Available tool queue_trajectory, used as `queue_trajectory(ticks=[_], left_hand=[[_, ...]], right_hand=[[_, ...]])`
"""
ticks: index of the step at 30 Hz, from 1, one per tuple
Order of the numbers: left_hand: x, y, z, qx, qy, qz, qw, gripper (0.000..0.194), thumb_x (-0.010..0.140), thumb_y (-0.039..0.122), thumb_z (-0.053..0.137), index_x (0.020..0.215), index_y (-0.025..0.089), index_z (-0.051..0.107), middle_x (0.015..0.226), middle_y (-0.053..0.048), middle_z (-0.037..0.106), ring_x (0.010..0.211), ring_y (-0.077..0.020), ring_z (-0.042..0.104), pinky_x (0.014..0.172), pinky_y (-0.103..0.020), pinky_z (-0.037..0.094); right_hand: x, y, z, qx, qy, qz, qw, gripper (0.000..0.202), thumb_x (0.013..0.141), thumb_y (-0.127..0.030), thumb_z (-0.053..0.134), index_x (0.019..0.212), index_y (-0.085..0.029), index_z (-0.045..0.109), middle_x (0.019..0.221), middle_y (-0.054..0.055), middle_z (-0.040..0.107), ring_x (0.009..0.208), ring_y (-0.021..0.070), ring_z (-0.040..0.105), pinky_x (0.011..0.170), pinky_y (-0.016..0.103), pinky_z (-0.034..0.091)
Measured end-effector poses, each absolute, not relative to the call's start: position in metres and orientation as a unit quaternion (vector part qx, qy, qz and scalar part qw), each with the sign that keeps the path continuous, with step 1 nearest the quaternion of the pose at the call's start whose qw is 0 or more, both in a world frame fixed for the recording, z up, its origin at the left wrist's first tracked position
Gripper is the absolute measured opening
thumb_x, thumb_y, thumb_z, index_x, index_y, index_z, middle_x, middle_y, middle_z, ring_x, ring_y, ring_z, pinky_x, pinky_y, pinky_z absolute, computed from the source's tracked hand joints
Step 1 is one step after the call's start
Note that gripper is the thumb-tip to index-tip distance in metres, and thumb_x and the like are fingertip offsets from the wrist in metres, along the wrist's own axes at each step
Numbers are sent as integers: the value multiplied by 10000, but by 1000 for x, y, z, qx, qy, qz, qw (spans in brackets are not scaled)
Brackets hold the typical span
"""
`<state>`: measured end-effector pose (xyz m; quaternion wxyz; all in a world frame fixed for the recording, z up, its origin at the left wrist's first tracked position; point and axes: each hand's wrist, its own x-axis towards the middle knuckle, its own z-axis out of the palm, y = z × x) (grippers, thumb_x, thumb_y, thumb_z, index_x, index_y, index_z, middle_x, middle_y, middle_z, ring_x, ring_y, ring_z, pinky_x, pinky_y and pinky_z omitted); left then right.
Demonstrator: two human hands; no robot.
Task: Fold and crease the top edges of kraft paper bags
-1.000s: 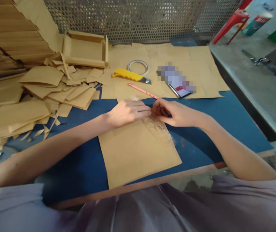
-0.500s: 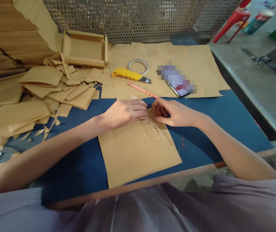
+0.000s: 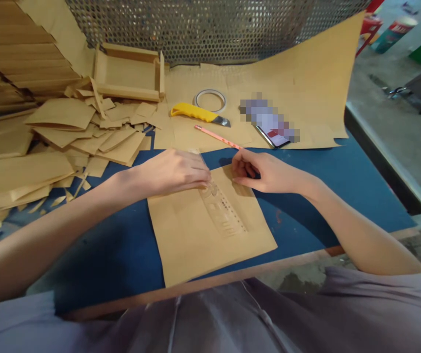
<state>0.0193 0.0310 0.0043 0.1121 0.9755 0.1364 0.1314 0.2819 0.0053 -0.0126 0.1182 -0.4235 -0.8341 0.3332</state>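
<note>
A brown paper sheet lies on the blue table top near its front edge. On the sheet rests a clear plastic ruler with cut-out shapes, slanting down to the right. My left hand is closed over the ruler's upper part, fingers together. My right hand has curled fingers at the sheet's upper right edge; they touch the lower end of a pink pencil, and whether they grip it is unclear. Above lie a yellow cutter, a tape roll and a phone.
Paper scraps are heaped on the left, beside an open cardboard tray and stacked cardboard. A perforated metal panel stands behind. The large brown paper has its far right corner raised.
My left hand has moved left, and the ruler has shifted left with it across the sheet. The large paper's far right corner has lifted. My right hand has stayed in place.
</note>
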Motion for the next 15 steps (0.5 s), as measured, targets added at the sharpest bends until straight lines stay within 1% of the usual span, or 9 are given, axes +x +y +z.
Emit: queue_trajectory(ticks=[3,7,11,15], left_hand=[[5,26,10,981,109,84,136,381,1037,312,358,1047,209,725,1077,-77,741,1044,-195,685,925,-328,551],[-17,17,10,975,126,108,145,424,1046,337,318,1105,228,723,1111,-88,736,1055,-199,692,938,-334,556],[-38,9,8,978,121,125,118,459,1053,294,271,1119,210,717,1126,-90,734,1067,-192,692,965,-337,557],[-55,2,10,980,109,141,94,353,1025,217,367,1139,222,700,1154,-62,722,1047,-187,699,915,-352,598]], right_hand=[[283,5,-15,-424,-834,330,123,180,836,-256,616,938,-217,473,709,-20,546,602,131,496,570,269,388],[284,5,-17,-423,-834,332,125,183,839,-268,626,940,-221,481,740,-13,555,617,131,493,569,269,380],[284,4,-18,-423,-829,341,132,201,859,-323,627,952,-216,485,731,-20,529,616,126,476,568,273,369],[284,4,-20,-424,-825,346,141,221,864,-345,636,960,-214,486,708,-32,497,608,122,457,565,271,361]])
